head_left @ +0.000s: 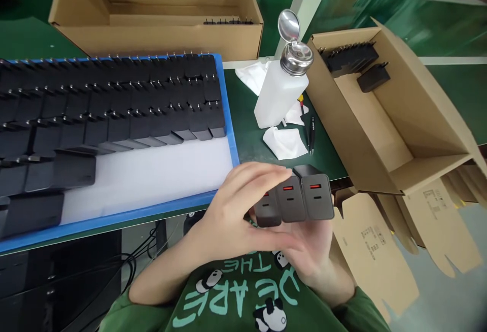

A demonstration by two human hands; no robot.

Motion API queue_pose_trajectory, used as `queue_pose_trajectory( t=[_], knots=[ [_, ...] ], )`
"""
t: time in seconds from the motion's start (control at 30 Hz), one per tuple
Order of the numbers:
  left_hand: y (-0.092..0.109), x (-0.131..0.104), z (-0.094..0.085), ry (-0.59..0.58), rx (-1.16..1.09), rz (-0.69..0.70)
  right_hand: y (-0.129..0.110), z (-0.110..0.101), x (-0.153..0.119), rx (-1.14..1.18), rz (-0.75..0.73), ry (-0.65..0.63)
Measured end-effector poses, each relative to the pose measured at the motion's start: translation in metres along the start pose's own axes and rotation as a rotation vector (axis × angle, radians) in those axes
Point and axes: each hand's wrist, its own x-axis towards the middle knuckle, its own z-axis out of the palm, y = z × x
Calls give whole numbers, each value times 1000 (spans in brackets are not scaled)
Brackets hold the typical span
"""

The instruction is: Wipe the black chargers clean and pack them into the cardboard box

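Three black, block-shaped plastic chargers (291,209), each with a red-lined port above a smaller slot, sit side by side in a person's two bare hands, just off the near edge of the worktop, towards its near right corner. The left hand (234,205) is closed around them, fingers over the top and thumb beneath. The right hand (317,240) grips from below and behind; most of its fingers are hidden, so how firmly cannot be told.

To the left, a blue-rimmed, white-lined tray (160,169) runs along the near edge of the green worktop (245,144), with rows of black chargers (125,88), metal prongs up. Beyond the hands are a crumpled white cloth (285,142), black metal tweezers (312,134) and a square, whitish plastic bottle (277,93), its metal lid raised. An open brown cardboard box (342,124) stands at the right edge, another (160,40) behind the tray.

The likeliest trouble is a slip: nothing visible but the hands joins the blocks, so a loosened squeeze could drop one past the near edge. A knocked bottle might spill through its raised lid.
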Motion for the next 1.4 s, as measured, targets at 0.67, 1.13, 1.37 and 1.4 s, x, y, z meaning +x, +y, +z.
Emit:
queue_pose_trajectory(
  t=[0.67,1.13,1.37,1.4],
  knots=[
    [-17,22,-32,251,-341,-452,-4,-7,8,-40,139,-50],
    [-17,-4,-33,166,-191,-437,-13,-3,12,-80,113,-34],
    [-36,-24,-39,92,-36,-393,-100,26,-23,-935,-779,-9],
    [-40,-26,-40,82,-29,-396,-124,33,-26,-1172,-988,72]
  ],
)
